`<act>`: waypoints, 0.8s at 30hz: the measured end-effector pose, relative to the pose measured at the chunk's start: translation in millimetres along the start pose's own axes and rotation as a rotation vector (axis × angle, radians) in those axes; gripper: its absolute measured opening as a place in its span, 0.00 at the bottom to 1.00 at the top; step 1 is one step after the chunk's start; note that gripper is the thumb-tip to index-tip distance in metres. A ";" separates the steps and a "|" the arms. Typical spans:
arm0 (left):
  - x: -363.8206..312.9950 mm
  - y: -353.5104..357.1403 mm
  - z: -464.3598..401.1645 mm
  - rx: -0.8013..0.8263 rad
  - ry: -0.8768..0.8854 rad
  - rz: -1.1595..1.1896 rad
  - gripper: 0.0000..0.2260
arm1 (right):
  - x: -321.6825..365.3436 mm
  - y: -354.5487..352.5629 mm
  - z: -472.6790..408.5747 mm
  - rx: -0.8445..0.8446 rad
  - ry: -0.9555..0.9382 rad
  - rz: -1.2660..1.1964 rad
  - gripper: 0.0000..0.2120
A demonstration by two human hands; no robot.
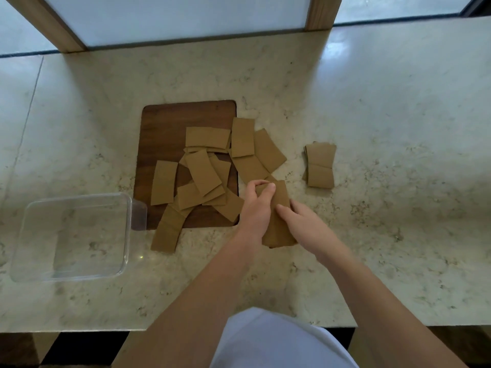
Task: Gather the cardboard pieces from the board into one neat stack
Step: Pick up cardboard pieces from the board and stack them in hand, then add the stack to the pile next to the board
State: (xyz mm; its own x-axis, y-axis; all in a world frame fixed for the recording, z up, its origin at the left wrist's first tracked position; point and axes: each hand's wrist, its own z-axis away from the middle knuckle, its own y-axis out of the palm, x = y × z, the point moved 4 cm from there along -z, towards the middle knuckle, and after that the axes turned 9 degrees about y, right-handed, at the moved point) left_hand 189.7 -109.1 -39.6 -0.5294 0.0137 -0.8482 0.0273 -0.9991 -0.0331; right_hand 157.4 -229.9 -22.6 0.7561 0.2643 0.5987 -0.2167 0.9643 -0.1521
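Note:
Several brown cardboard pieces [203,172] lie scattered over a dark wooden board [164,123] and spill off its right and front edges. A small bundle of cardboard pieces [280,197] sits just right of the board's front corner. My left hand [256,208] grips the bundle's far left side, thumb and fingers curled over its top edge. My right hand [305,224] presses on its right side with fingers spread. A separate squared stack of cardboard [320,166] rests on the counter further right, apart from both hands.
A clear plastic container [71,237] stands on the marble counter [398,128] at the left, touching the board's front left corner. One cardboard piece [167,229] hangs off the board's front edge. The counter's front edge runs close to my body.

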 end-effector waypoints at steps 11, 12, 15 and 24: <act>-36.0 56.7 -57.3 0.080 -0.116 0.052 0.16 | 16.1 -125.1 -52.9 -0.148 0.067 -0.396 0.18; -29.6 49.7 -58.9 0.048 -0.143 0.027 0.12 | 18.1 -131.2 -59.6 -0.179 0.071 -0.364 0.17; -7.3 29.8 -54.0 0.009 -0.207 -0.009 0.05 | 23.0 -140.4 -74.1 -0.232 0.095 -0.301 0.14; -29.5 64.5 -74.6 0.089 -0.113 -0.173 0.18 | 22.1 -147.6 -94.1 -0.233 0.139 -0.307 0.17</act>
State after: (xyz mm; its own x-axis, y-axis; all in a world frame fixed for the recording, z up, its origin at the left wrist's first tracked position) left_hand 270.3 -170.9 -56.1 -0.6114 0.1852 -0.7694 -0.1444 -0.9820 -0.1216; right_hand 264.2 -365.0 -60.9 0.8436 -0.0526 0.5344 0.1658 0.9721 -0.1660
